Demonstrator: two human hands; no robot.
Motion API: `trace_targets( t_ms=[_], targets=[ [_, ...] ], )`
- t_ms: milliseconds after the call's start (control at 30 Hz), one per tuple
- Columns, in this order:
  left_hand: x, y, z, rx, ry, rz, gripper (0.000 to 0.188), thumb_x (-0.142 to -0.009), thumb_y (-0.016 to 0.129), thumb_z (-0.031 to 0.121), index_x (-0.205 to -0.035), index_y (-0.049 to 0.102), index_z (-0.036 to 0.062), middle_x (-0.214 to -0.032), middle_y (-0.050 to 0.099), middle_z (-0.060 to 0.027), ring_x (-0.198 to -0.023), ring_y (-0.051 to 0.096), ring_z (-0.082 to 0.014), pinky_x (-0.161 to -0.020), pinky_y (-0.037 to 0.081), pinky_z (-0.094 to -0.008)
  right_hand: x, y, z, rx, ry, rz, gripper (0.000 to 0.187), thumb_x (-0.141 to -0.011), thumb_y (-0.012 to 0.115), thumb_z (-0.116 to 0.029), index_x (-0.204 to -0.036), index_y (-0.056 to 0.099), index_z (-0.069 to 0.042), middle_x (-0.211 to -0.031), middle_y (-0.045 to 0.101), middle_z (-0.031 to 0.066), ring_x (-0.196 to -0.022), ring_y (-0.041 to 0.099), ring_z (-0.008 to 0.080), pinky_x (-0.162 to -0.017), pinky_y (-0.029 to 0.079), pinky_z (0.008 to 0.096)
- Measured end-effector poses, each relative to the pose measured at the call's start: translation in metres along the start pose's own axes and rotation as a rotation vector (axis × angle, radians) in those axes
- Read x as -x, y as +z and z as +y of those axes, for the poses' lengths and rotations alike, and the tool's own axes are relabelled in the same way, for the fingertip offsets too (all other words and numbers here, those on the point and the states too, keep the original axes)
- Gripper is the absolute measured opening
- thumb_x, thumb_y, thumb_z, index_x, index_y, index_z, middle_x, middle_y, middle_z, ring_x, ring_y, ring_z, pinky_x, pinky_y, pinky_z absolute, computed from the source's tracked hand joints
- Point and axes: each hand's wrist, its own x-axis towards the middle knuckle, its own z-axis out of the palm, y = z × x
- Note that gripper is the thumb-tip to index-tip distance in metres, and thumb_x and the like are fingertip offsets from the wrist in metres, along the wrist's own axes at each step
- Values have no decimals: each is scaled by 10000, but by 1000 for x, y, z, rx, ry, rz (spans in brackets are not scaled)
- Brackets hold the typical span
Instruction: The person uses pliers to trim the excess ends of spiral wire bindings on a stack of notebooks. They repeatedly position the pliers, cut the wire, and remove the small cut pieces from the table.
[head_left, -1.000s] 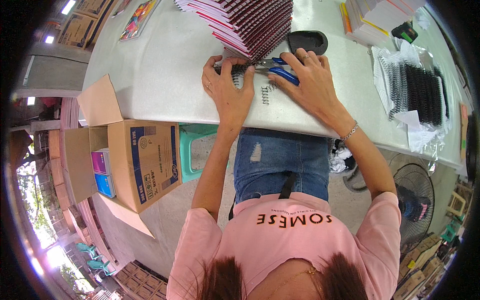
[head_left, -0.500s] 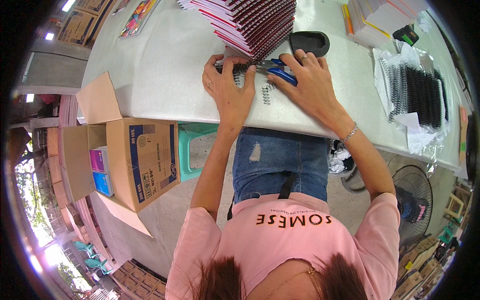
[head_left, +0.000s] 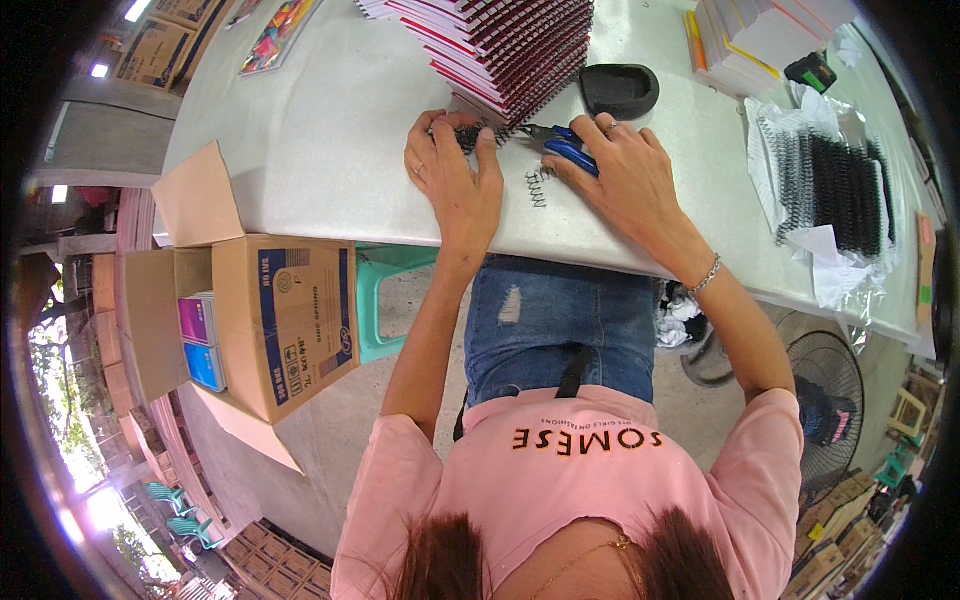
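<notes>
A stack of spiral-bound notebooks (head_left: 500, 50) stands on the table in front of me, its dark coil spines facing right. My left hand (head_left: 455, 185) is closed at the stack's near end, thumb and fingers gripping a black spiral coil (head_left: 468, 136); the fingertips partly hide it. In my right hand (head_left: 630, 170) is a pair of blue-handled pliers (head_left: 572, 156), handles slightly apart. The jaws point left, close to the coil at the stack's lower corner. Cut-off bits of black coil (head_left: 537, 188) lie on the table between my hands.
A black tray (head_left: 620, 90) sits right of the stack. Farther right are many black spiral coils (head_left: 835, 185) on white paper, with a pile of pages (head_left: 745, 45) behind. An open cardboard box (head_left: 285, 325) stands left of the table, a fan (head_left: 825, 400) at right.
The pliers have drawn back slightly to the right with my right hand, away from the coil. My left thumb and fingers have closed in more on the coil.
</notes>
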Motion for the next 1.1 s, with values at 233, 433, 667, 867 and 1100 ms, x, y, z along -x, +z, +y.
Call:
trace_targets(
  t_ms=[233,433,667,867,1100],
  targets=[
    [1,-3,6,-75,2,-68,293,-934,682,248,-1170,645,78,-1378,453,-221,-1334,381,-382,-1121,265,-524,-2,5,4,29,-69,54,513,-953,621,-556,-1136,660,-79,-1085,665,170,-1038,612,299,-889,450,449],
    [1,-5,9,-151,50,-84,303,-903,723,266,-1145,663,94,-1355,460,-206,-1332,387,-383,-1119,273,-527,-7,7,1,28,-91,66,491,-955,629,-536,-1120,686,-77,-1104,683,193,-1017,632,293,-887,460,430],
    [3,0,4,-133,82,-73,250,-878,718,224,-1086,641,110,-1326,436,-203,-1318,358,-377,-1141,210,-542,-15,-1,-6,-91,59,-202,451,-969,628,-493,-1075,682,-58,-906,712,156,-786,715,301,-724,564,429],
    [4,0,3,-114,67,-52,252,-913,658,194,-1115,585,63,-1316,442,-206,-1307,366,-384,-1130,205,-562,-10,-7,0,-17,-19,-111,487,-971,613,-519,-1119,667,-58,-957,700,160,-860,696,298,-793,545,440],
    [5,1,4,-134,53,-58,270,-928,635,203,-1134,559,47,-1324,440,-195,-1304,375,-383,-1140,189,-575,-8,0,5,80,-116,-5,532,-956,611,-556,-1148,671,-63,-1082,670,178,-954,617,292,-851,455,427]
  ],
)
